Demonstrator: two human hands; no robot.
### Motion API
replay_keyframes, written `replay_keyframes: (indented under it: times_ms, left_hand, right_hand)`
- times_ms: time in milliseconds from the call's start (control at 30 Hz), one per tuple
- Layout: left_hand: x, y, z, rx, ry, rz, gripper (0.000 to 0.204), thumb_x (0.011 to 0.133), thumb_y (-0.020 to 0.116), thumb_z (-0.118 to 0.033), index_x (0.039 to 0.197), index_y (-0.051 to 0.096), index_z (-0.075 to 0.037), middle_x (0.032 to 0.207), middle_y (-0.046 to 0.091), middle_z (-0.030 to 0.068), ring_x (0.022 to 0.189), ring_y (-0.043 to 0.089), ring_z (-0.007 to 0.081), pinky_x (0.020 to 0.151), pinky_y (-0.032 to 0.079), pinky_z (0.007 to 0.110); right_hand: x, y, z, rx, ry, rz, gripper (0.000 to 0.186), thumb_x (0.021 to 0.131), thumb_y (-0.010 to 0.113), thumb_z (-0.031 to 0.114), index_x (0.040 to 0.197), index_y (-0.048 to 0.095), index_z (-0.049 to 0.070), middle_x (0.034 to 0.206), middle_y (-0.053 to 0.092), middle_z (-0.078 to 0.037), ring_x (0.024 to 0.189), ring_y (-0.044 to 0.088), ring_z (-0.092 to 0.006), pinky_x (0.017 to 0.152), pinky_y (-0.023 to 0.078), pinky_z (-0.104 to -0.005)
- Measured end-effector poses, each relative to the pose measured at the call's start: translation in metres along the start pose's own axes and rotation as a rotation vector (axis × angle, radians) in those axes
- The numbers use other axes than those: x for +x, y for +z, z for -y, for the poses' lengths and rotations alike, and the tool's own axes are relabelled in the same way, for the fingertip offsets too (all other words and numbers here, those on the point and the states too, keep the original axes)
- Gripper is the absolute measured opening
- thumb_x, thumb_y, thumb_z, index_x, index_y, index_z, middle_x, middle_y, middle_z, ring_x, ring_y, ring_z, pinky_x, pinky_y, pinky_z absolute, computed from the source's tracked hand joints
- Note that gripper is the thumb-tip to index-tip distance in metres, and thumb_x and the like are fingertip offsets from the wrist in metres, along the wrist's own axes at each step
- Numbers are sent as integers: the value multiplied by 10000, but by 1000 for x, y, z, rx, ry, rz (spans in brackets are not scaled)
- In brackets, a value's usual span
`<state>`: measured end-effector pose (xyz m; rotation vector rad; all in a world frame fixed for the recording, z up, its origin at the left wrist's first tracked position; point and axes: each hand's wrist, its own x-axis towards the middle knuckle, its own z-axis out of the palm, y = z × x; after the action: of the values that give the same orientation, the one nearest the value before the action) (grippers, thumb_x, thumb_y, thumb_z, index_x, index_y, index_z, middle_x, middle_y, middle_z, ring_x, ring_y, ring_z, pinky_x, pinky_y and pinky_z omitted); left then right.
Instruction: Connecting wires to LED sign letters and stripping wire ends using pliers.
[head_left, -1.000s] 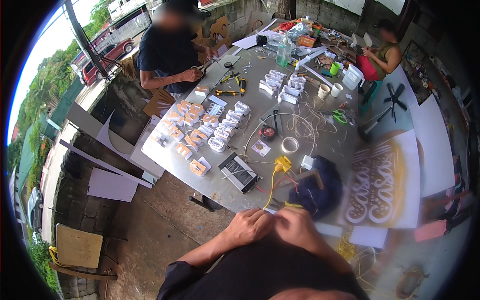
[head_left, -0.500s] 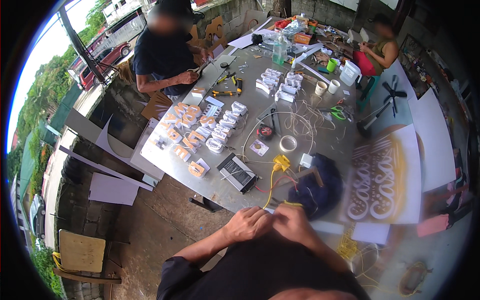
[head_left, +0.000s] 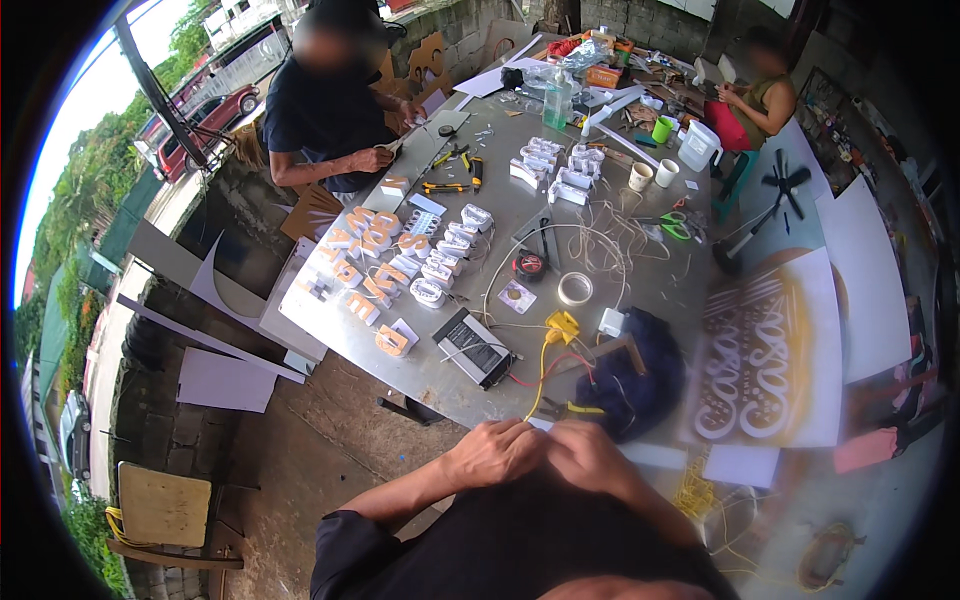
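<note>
Dk shirt (head_left: 560,530), short L slv (head_left: 352,548); L hand (head_left: 497,452), R hand (head_left: 588,454) bare.

Two pale cups (head_left: 641,177) near a white jug (head_left: 697,147), green-handled scissors (head_left: 676,229), a black fan (head_left: 788,184), a red vehicle (head_left: 232,107) outdoors

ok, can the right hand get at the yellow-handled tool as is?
Probably yes: the yellow-handled tool lies just beyond the right hand, with nothing visibly lying over it. Whether that hand is free, I can't tell.
</note>
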<state>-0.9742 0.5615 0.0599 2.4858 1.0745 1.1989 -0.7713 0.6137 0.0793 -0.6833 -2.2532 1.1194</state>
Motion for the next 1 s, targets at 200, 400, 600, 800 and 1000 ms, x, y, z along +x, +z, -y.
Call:
replay_keyframes:
  times_ms: [200, 400, 600, 800, 1000]
  left_hand:
    - [1, 2, -2, -4, -5, -26, 242, 785, 743, -7, 986, 608, -7, 759, 569, 72, 610, 596, 236, 525, 492, 350]
    - [2, 0, -10, -137, -224, -14, 217, 819, 743, -33, 1016, 653, -16, 806, 638, 108, 668, 656, 272, 585, 535, 365]
    - [6, -5, -11, -443, -606, -3, 135, 880, 749, -70, 992, 705, -10, 873, 720, 148, 776, 727, 316, 657, 568, 368]
    - [4, -7, -3, -335, -449, 33, 128, 879, 738, -58, 987, 688, -12, 837, 701, 142, 757, 712, 317, 650, 556, 381]
    - [7, -10, -5, -61, -231, 111, 164, 850, 715, -61, 988, 646, -6, 765, 647, 148, 681, 662, 337, 611, 539, 421]
  right_hand:
    - [-2, 2, 0, 191, 153, -25, 123, 840, 599, 17, 746, 547, -44, 679, 567, -201, 603, 575, -344, 575, 439, -400]
    - [-1, 5, 1, 197, 205, -127, 96, 827, 612, -5, 757, 558, -43, 701, 588, -180, 606, 576, -332, 575, 441, -395]
    - [5, 9, -9, -117, -31, -233, 134, 776, 644, -5, 707, 531, 15, 656, 542, -139, 625, 564, -347, 565, 436, -436]
    - [4, 5, -8, -194, -106, -173, 183, 752, 670, 9, 675, 510, 52, 674, 534, -110, 638, 559, -315, 566, 444, -420]
    - [6, 1, -2, -368, -176, -130, 170, 738, 702, 41, 677, 544, 56, 675, 533, -94, 638, 562, -289, 582, 467, -405]
